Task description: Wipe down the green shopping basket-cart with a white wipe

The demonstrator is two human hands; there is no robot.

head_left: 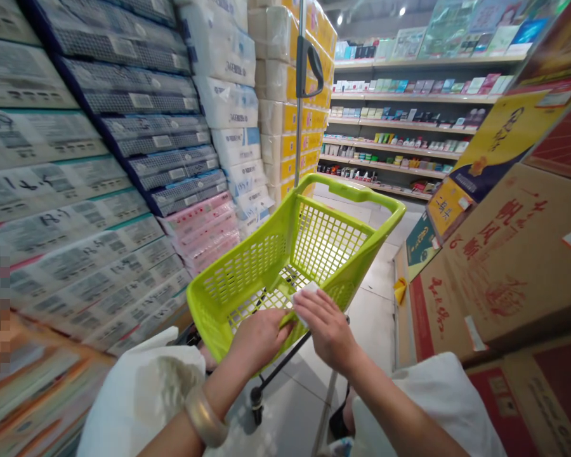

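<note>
A lime-green shopping trolley [204,285] stands in front of me, its basket showing nothing inside but the grid floor. My left hand [261,336] is closed around the near side rim of the basket. Beside it, my right hand [327,327] presses a white tissue [308,291] against the same rim, fingers bent over it. Most of the tissue is hidden under the right fingers. A gold bangle [204,417] is on my left wrist.
Stacked packs of paper [66,241] rise on the left, with yellow-and-white packs [280,114] farther back. Cardboard cartons [518,254] line the right side. Shelves of small boxes and bottles [409,98] fill the back. A metal pole with a dark handle [309,66] stands behind the trolley.
</note>
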